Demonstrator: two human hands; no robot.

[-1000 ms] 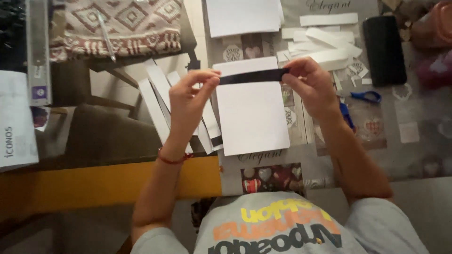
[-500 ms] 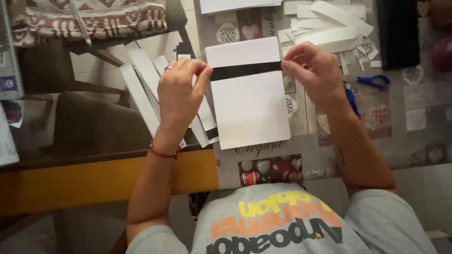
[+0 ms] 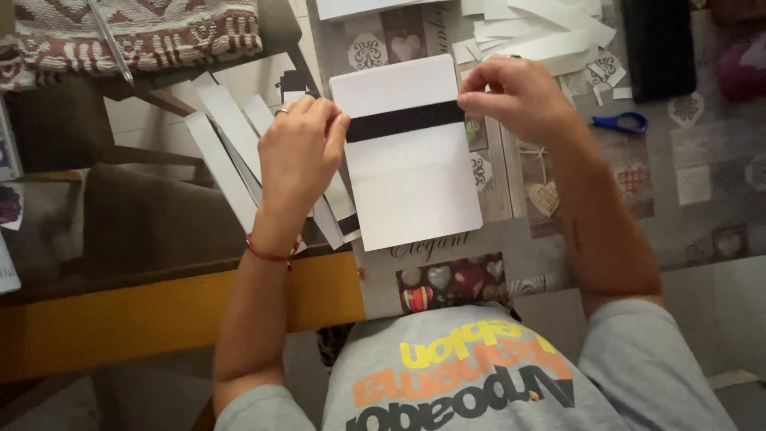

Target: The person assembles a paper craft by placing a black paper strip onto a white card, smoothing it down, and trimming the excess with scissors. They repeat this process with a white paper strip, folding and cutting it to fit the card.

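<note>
Patterned tablecloth (image 3: pixel 702 183) under the grip, yellow table edge (image 3: pixel 159 319) nearer, woven cushion (image 3: pixel 144 32) far left.

At frame centre, the left hand (image 3: pixel 299 152) and right hand (image 3: pixel 519 100) pinch the ends of a black paper strip (image 3: pixel 405 122) laid across a white rectangular card (image 3: pixel 411 179) on the patterned table (image 3: pixel 702 199); blue-handled scissors (image 3: pixel 618 122) lie right.

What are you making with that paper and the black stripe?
A person is holding a black strip across a white card on the table. The left hand pinches one end and the right hand the other. Loose white paper strips lie beside it, and blue scissors sit to the right.
</note>
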